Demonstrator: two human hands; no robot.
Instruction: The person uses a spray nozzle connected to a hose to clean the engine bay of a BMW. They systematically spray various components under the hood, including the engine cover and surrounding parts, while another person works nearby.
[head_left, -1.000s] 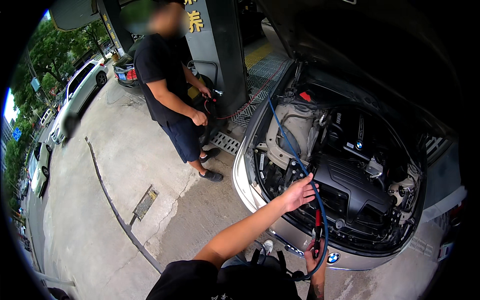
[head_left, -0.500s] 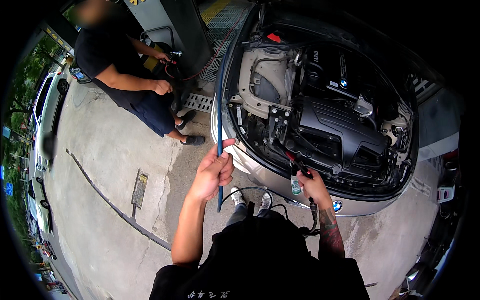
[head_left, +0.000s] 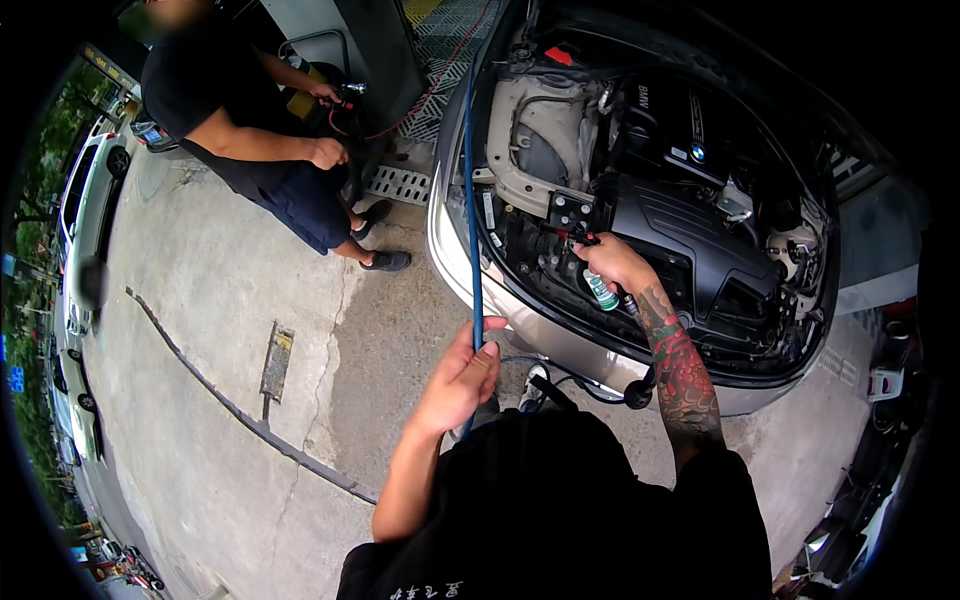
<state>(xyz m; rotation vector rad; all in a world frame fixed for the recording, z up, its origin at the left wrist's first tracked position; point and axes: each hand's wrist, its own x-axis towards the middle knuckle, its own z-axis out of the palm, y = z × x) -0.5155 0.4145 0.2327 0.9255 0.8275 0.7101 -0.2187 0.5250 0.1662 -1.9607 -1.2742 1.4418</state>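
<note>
Over on the left, a co-worker in a black T-shirt and dark shorts (head_left: 225,120) stands with one hand at a red-and-black fitting (head_left: 350,98). Next, the wearer's left hand (head_left: 460,385) has its grip wrapped around a long, blue, flexible hose (head_left: 473,215), presumably steadying it beside the beige metal bodywork (head_left: 448,250). Further right, the right hand (head_left: 618,262) has its grip clenched on a red-and-black handheld tool (head_left: 577,238), inside the open engine bay (head_left: 507,145), left of the ribbed black plastic engine cover (head_left: 690,240). A small green-and-white bottle (head_left: 602,291) hangs just below; I can't tell how it's joined, but probably it's slung there to leave the tool's tip free.
</note>
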